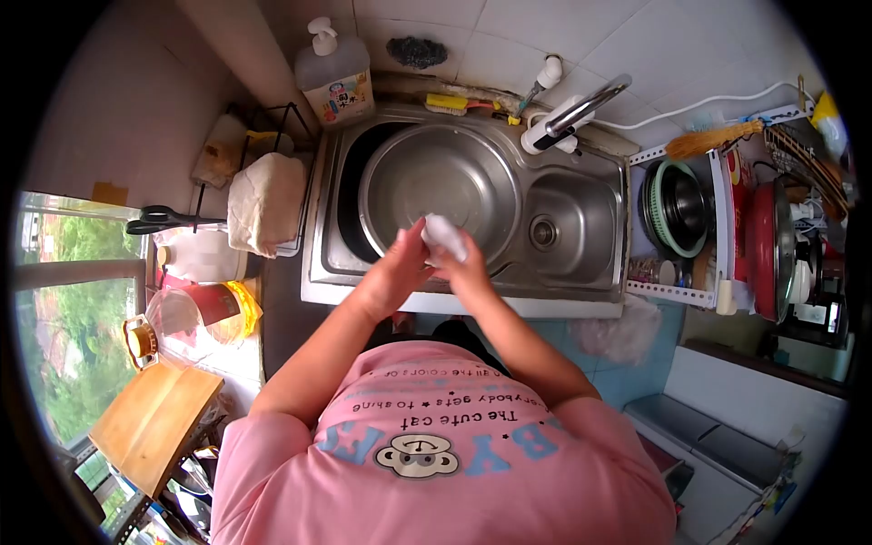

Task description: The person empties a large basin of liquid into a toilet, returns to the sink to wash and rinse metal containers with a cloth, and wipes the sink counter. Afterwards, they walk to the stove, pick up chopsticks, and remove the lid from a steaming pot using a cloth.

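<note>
My right hand (465, 270) is closed around a soft white wad (442, 236), which may be a cloth or tissue; its exact kind does not show. Beside it, my left hand (392, 272) is held up with its fingers stretched out, the fingertips close to or touching the wad. Both hands are above the near rim of a large steel basin (427, 150). This round basin sits in the left bowl of the steel sink (590, 272), with a little water visible at its bottom.
A faucet (581, 113) stands behind the smaller right bowl. Along the back are a pump bottle (334, 82) and a yellow brush (447, 103). To the left, a rack carries a pale folded cloth (266, 202) and scissors (168, 221). Stacked bowls (677, 209) fill the right shelf.
</note>
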The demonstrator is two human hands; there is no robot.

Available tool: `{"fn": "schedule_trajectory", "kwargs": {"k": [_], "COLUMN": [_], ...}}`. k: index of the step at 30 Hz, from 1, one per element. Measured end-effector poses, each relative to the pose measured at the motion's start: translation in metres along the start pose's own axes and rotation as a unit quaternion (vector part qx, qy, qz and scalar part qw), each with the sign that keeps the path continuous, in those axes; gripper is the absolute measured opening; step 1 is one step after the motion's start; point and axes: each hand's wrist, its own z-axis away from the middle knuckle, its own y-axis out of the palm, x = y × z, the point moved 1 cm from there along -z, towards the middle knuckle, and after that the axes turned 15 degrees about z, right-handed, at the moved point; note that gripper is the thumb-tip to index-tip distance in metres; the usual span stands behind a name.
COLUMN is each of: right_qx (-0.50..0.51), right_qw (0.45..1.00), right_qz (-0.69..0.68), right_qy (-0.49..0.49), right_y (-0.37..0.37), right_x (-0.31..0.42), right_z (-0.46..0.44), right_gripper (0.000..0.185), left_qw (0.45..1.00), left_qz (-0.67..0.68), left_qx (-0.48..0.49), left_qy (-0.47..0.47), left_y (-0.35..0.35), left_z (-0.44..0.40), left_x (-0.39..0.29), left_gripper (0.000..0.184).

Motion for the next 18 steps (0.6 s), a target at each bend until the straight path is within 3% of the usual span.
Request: {"fn": "schedule_trajectory", "kwargs": {"k": [1,3,7,10,12,15,17,18], "right_qx": [-0.005,-0.060,-0.175,-0.188,-0.289,-0.244,-0.108,-0.104], "right_qw": [0.995,0.991,0.984,0.980,0.905,0.890,0.973,0.956], "right_qz": [-0.084,-0.114,-0.014,0.061,0.296,0.380,0.181,0.273], "right_qy": [0.053,0.029,0.013,-0.024,-0.104,-0.064,0.099,0.024], "right_y": [-0.017,-0.050,-0.079,-0.083,-0.087,-0.058,-0.031,-0.028], "right_x": [0.001,-0.001,0.016,0.004,-0.005,-0.017,-0.013,-0.005], "right_z": [-0.012,-0.045,-0.137,-0.229,-0.275,-0.299,-0.287,-0.273], "right_gripper": [0.040,0.037,0.036,0.038,0.041,0.047,0.045,0.042], "left_qw": [0.999,0.994,0.992,0.984,0.979,0.969,0.963,0.962], "left_qz": [0.017,-0.071,0.013,0.054,0.074,0.105,0.120,0.123], "left_qx": [-0.043,-0.078,-0.118,-0.157,-0.172,-0.196,-0.199,-0.202], "left_qy": [-0.003,0.029,0.035,0.058,0.075,0.107,0.138,0.138], "left_y": [-0.001,-0.007,-0.034,-0.040,-0.046,-0.050,-0.054,-0.054], "left_z": [0.005,0.014,0.041,0.060,0.070,0.080,0.085,0.087], "left_x": [-0.008,-0.021,-0.019,-0.013,-0.006,0.000,-0.002,-0.002], "left_gripper": [0.082,0.077,0.054,0.046,0.046,0.045,0.046,0.046]}}
